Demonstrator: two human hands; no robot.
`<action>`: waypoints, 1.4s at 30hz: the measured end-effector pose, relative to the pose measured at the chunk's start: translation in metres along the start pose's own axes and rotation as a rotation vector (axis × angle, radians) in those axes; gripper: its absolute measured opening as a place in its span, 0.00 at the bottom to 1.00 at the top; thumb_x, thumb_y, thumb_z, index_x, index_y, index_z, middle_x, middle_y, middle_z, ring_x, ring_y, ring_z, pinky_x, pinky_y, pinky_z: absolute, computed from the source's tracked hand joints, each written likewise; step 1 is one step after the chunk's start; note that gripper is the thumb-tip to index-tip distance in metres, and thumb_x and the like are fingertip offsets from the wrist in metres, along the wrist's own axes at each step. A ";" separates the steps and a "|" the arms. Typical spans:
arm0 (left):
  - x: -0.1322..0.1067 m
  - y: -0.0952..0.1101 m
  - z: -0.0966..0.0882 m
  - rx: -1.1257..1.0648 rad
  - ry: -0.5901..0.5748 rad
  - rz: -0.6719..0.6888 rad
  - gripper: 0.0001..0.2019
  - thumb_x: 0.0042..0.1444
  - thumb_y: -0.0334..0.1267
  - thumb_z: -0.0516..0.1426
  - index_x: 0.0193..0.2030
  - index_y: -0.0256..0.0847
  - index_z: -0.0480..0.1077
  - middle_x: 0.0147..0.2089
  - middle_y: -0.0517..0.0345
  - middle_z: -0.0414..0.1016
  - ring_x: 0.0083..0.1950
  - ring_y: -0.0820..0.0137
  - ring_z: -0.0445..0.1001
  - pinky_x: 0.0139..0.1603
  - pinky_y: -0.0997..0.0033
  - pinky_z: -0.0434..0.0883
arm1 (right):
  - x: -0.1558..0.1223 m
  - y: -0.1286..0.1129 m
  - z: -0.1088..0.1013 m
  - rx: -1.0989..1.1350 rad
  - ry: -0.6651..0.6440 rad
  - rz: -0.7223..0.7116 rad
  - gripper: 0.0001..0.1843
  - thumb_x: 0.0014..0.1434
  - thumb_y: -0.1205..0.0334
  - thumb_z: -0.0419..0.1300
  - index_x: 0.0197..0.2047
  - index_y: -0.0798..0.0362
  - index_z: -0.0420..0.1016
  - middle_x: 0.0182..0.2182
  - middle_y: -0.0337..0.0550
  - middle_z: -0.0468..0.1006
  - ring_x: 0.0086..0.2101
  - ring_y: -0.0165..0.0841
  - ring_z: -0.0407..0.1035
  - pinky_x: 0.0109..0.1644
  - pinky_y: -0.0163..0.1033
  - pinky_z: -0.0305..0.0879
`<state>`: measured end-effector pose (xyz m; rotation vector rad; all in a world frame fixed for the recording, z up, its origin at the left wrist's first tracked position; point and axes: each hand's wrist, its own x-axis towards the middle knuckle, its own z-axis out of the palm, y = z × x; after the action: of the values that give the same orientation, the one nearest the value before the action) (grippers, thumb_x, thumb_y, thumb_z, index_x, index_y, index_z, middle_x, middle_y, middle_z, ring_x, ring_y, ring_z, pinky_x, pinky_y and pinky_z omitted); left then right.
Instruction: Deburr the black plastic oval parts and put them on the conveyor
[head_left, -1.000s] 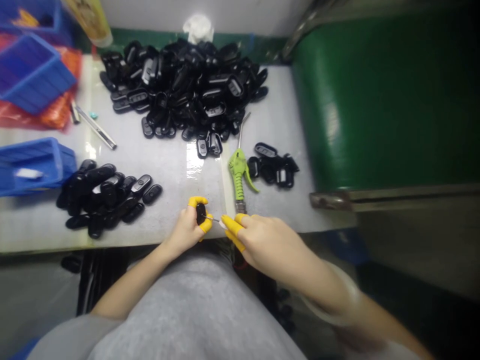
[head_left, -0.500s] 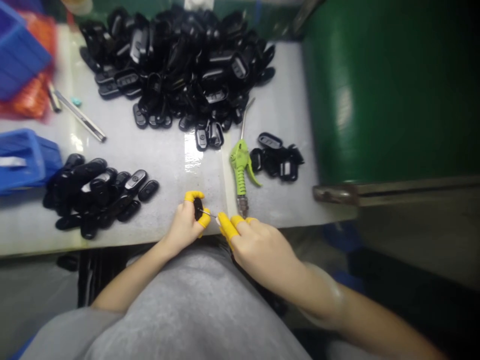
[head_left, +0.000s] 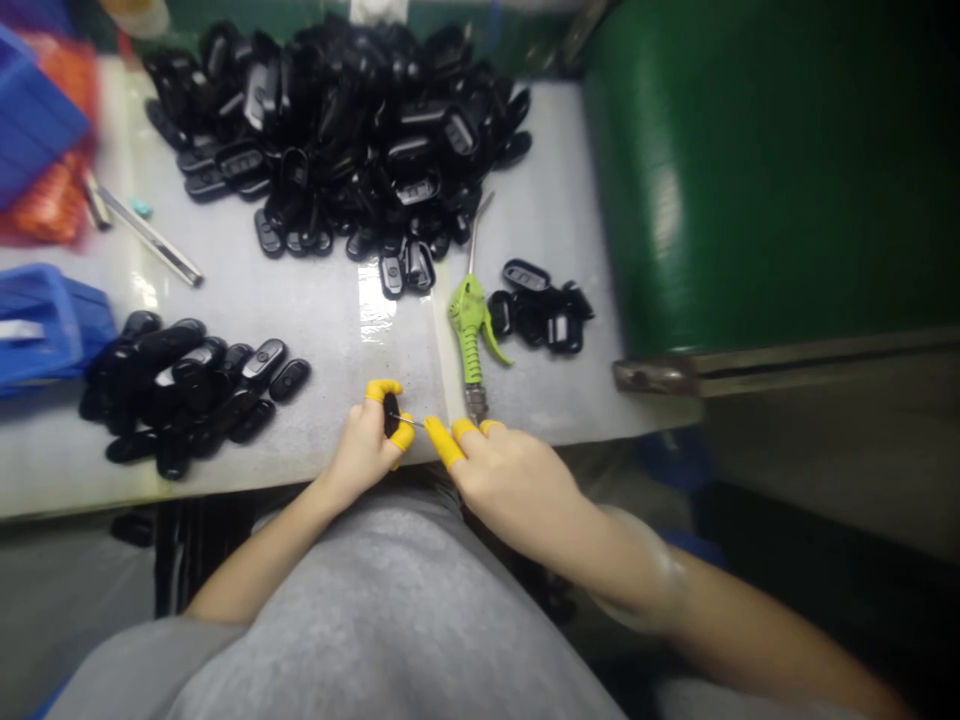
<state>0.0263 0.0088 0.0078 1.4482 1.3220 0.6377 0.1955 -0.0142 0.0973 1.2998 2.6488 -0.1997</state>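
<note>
Grip is narrow in both hands, low in the centre of the frame at the near edge of the bench (head_left: 300, 335). At far left stand a blue plastic crate (head_left: 41, 330) and, above it, another blue crate (head_left: 30, 115) on orange netting (head_left: 67, 170). A heap of black oval plastic pieces (head_left: 176, 390) lies beside the lower crate. The left hand (head_left: 364, 450), its fingers in yellow finger cots (head_left: 382, 388), pinches one black oval piece (head_left: 391, 415) upright. The right hand (head_left: 510, 485) pinches a thin metal pick (head_left: 409, 421), its tip at that piece. Ahead lie a large pile of black pieces (head_left: 330, 130), a green air blow gun (head_left: 469, 330), and a small cluster of pieces (head_left: 536, 320), with a green drum (head_left: 750, 170) at right.
</note>
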 end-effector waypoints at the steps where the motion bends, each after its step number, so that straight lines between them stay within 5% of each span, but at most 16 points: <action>1: 0.000 0.001 0.000 0.003 0.003 0.000 0.14 0.54 0.34 0.56 0.47 0.40 0.62 0.27 0.65 0.68 0.26 0.73 0.68 0.29 0.73 0.66 | -0.001 -0.003 0.002 -0.014 0.026 0.006 0.21 0.58 0.77 0.51 0.52 0.64 0.74 0.28 0.47 0.76 0.25 0.37 0.69 0.24 0.40 0.52; 9: 0.000 0.003 0.000 -0.009 0.010 0.054 0.12 0.54 0.33 0.56 0.46 0.40 0.61 0.27 0.66 0.67 0.25 0.74 0.67 0.28 0.74 0.65 | 0.001 0.007 0.013 0.640 -0.157 0.189 0.16 0.69 0.65 0.47 0.36 0.57 0.74 0.27 0.41 0.74 0.25 0.28 0.66 0.31 0.35 0.60; 17: 0.000 0.000 0.001 -0.088 0.021 0.000 0.14 0.53 0.32 0.56 0.47 0.41 0.61 0.26 0.67 0.65 0.25 0.74 0.66 0.27 0.75 0.64 | -0.009 -0.007 0.027 -0.022 0.333 0.053 0.20 0.62 0.77 0.48 0.52 0.63 0.76 0.27 0.46 0.75 0.25 0.35 0.65 0.26 0.41 0.56; 25: -0.002 -0.002 0.003 -0.228 -0.021 -0.091 0.15 0.56 0.36 0.57 0.48 0.42 0.59 0.29 0.65 0.67 0.23 0.76 0.64 0.26 0.75 0.63 | -0.025 -0.001 0.037 0.104 0.515 0.202 0.17 0.68 0.63 0.52 0.50 0.63 0.77 0.29 0.45 0.78 0.26 0.31 0.68 0.29 0.36 0.63; 30: -0.002 -0.002 0.001 -0.479 -0.089 -0.119 0.20 0.56 0.39 0.60 0.52 0.44 0.58 0.34 0.63 0.68 0.25 0.77 0.64 0.26 0.76 0.65 | -0.029 0.017 0.051 0.161 0.506 0.309 0.19 0.70 0.60 0.50 0.53 0.61 0.76 0.32 0.47 0.80 0.28 0.31 0.72 0.33 0.34 0.66; 35: -0.009 0.006 -0.007 -0.700 -0.252 0.011 0.31 0.59 0.41 0.59 0.66 0.49 0.52 0.54 0.50 0.70 0.37 0.74 0.73 0.43 0.67 0.71 | -0.022 0.047 0.086 0.061 0.568 0.525 0.22 0.70 0.56 0.49 0.54 0.61 0.76 0.33 0.51 0.80 0.29 0.35 0.73 0.32 0.36 0.66; 38: -0.018 0.016 -0.013 -0.671 -0.279 0.134 0.37 0.63 0.37 0.57 0.72 0.54 0.39 0.53 0.51 0.74 0.46 0.70 0.74 0.51 0.64 0.70 | -0.019 0.053 0.107 0.037 0.645 0.558 0.21 0.70 0.57 0.49 0.52 0.61 0.77 0.34 0.52 0.81 0.30 0.35 0.73 0.33 0.36 0.65; 42: -0.027 0.028 -0.021 -0.541 -0.251 0.251 0.36 0.64 0.33 0.54 0.72 0.54 0.40 0.54 0.51 0.75 0.50 0.68 0.74 0.54 0.62 0.69 | -0.017 0.048 0.122 -0.098 0.748 0.584 0.19 0.68 0.58 0.52 0.50 0.61 0.78 0.31 0.52 0.80 0.27 0.34 0.70 0.31 0.35 0.61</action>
<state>0.0115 -0.0057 0.0473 1.1996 0.7026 0.8675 0.2567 -0.0230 -0.0193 2.3848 2.5518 0.5985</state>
